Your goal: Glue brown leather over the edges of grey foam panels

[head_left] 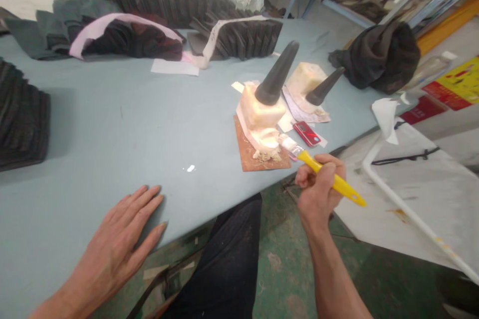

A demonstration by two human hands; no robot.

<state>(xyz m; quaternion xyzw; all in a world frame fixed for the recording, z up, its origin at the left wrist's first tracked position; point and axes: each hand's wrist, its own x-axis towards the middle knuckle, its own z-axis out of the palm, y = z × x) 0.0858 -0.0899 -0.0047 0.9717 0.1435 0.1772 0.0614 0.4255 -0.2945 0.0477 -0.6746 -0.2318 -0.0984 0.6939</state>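
Observation:
My right hand [322, 184] is closed around the handle of a yellow paintbrush [339, 182]. Its pale bristles reach the open mouth of a cream-coloured glue container [258, 114], where they meet the rim. A black cone-shaped spout or handle [277, 75] rises from the container's top. The container stands on a brown board [245, 157] with crusted residue at its front. My left hand [123, 239] lies flat on the pale blue tabletop [149, 119], fingers stretched out, near a small white spot [191, 168].
A second cream container [307, 79] with a black cone stands behind, beside a red box [307, 133]. Dark fabric stacks [22, 114] lie at left, with banded bundles [243, 37] along the back. A black bag [381, 57] sits at the right end.

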